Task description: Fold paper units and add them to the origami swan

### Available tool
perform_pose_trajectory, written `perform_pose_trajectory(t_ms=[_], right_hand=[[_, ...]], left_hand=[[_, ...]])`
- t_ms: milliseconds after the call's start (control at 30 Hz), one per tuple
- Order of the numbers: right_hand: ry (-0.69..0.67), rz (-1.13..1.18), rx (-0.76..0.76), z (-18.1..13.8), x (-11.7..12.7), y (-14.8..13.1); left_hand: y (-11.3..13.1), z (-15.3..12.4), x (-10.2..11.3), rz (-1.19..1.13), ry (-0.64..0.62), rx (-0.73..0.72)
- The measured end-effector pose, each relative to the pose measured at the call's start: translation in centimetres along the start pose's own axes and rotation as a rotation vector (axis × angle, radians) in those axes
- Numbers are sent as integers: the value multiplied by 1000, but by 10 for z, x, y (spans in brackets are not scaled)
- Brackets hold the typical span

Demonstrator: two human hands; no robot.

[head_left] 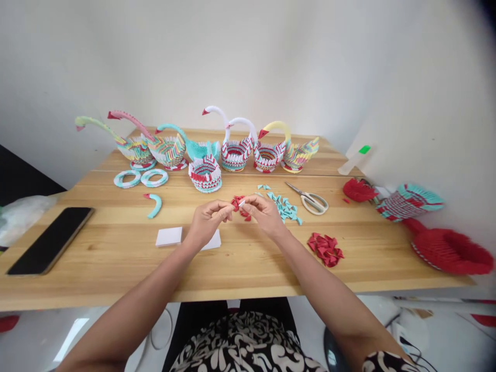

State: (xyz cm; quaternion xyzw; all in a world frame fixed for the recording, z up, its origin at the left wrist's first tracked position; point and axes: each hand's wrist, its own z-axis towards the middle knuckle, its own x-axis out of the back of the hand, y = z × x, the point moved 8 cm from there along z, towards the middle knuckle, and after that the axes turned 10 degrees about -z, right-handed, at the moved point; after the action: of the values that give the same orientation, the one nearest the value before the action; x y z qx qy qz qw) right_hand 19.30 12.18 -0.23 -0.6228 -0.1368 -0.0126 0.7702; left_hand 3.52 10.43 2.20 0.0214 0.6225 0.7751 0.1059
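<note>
My left hand (208,219) and my right hand (264,212) meet above the middle of the wooden table (116,258). Both pinch a small cluster of red folded paper pieces (237,202) with a white piece between the fingertips. A pile of teal folded pieces (285,206) lies just right of my right hand. A heap of red folded pieces (325,249) sits nearer the front edge on the right. Two stacks of white paper slips (169,236) lie under and left of my left wrist.
Several paper swan baskets (236,150) line the back, with a round woven basket (205,174) in front. Scissors (312,200), two teal rings (140,178), a curved teal neck (155,204) and a black phone (50,238) lie about. Red and teal paper models (445,248) fill the right edge.
</note>
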Motion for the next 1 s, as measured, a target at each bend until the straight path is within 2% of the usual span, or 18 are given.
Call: perform_pose_trajectory(t_ms=[167,433,533,633,700,867,933,1000], right_hand=[[-26,-64,17,1,-4,5],[-75,-252,378,-3,-7,-17],[-48,-399,515,-9,-7,-28],[3,-489,565,-13,-6,-38],[25,-409,448,-10,-4,-35],[-80,70,-120,-1,-14,6],[-106,162,-212,-2,-19,14],[-89,193,-239,-3,-20,18]], left_hand=[[-2,-1,-1,12,1,0],[-4,0,-4,111,-76,-26],[2,-1,-4,319,-74,-159],[12,-5,-9,567,-80,-386],[17,-9,-14,639,-102,-523],[32,-20,-21,779,-97,-762],[37,-24,-25,876,-96,-837],[40,-27,-28,948,-98,-887]])
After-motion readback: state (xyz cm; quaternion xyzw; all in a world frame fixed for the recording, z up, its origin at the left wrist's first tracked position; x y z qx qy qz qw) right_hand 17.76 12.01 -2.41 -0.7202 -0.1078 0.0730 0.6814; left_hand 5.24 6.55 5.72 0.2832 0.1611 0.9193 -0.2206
